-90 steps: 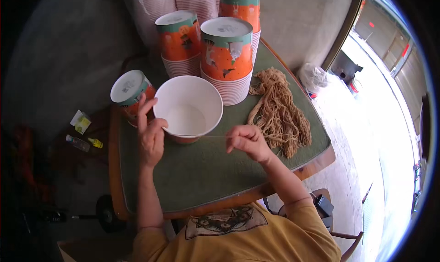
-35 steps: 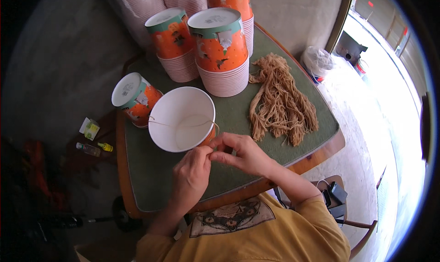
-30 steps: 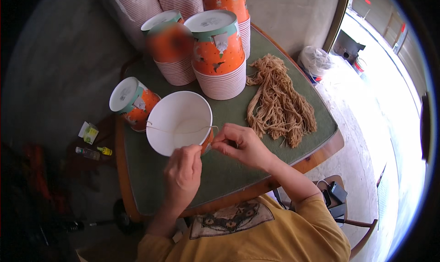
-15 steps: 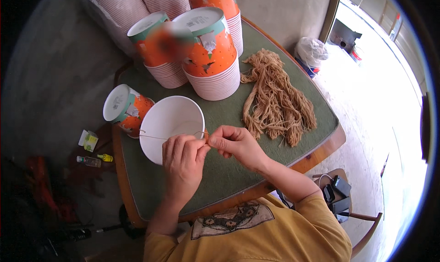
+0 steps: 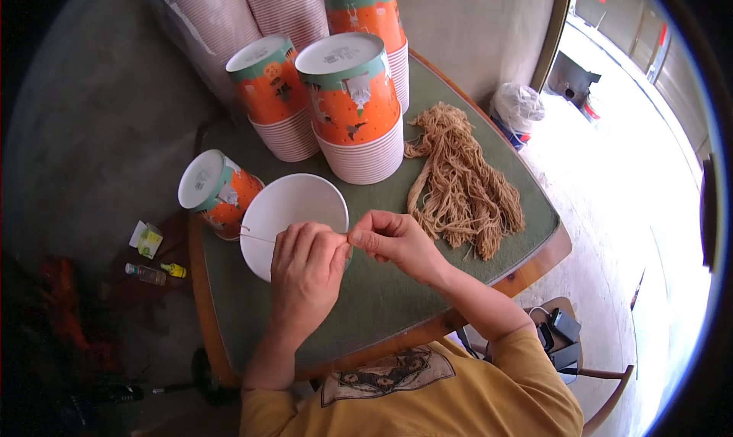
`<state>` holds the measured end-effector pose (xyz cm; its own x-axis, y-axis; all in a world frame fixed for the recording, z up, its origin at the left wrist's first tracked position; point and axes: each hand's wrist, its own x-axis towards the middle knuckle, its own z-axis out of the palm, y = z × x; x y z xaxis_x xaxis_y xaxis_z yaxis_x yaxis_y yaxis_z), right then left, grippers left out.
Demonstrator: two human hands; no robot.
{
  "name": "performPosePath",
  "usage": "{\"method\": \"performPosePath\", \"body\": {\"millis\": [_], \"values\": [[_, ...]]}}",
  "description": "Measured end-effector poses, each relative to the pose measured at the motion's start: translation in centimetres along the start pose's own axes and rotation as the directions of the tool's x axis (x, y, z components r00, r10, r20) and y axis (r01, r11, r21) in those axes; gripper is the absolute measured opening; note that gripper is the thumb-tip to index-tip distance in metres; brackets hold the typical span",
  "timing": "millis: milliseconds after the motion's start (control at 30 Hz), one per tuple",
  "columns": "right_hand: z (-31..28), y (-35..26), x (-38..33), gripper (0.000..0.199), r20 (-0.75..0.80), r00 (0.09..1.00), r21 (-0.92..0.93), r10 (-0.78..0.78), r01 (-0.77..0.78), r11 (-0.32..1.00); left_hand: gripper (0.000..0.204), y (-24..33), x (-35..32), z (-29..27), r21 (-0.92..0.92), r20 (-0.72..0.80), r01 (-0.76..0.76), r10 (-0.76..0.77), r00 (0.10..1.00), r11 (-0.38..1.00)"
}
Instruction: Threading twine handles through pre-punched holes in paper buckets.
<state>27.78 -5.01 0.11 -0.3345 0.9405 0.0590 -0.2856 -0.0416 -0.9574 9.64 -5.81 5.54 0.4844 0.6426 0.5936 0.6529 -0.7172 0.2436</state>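
Note:
An open paper tub (image 5: 299, 196), white inside, stands on the table with its mouth tilted toward me. A thin tan string (image 5: 259, 239) passes through the tub's left rim and runs across its mouth to my fingers. My left hand (image 5: 307, 273) is closed over the tub's near right rim, its fingertips pinching the string. Thumb and forefinger of my right hand (image 5: 391, 242) meet the left fingertips there, pinched on the string too. The fingers hide the string's end and any knot. A bundle of tan strings (image 5: 462, 189) lies to the right, beyond my right hand.
Upside-down stacks of orange and green paper tubs (image 5: 355, 105) stand behind the open one. A single orange tub (image 5: 229, 196) sits at its left. Plastic-wrapped pale stacks (image 5: 210, 32) rise at the back. The green-topped table (image 5: 382, 303) has a wooden edge; a chair (image 5: 607, 391) stands at right.
The whole view has shifted, so the table things appear slightly lower. Both hands stay pinched together at the rim; the small string loop beside them is no longer visible.

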Motion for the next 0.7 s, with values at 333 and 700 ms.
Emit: {"method": "performPosePath", "body": {"millis": [333,700], "values": [[0.2,1.2,0.3,0.017,0.002,0.994,0.031,-0.112,0.112,0.993,0.016,-1.4,0.3,0.5,-0.260,0.053,0.103,-0.093,0.994,0.960],[-0.2,1.5,0.2,0.014,0.027,0.998,0.212,0.062,-0.066,0.975,0.021,-1.9,-0.5,-0.6,-0.181,0.265,0.252,-0.200,0.943,0.951]]}}
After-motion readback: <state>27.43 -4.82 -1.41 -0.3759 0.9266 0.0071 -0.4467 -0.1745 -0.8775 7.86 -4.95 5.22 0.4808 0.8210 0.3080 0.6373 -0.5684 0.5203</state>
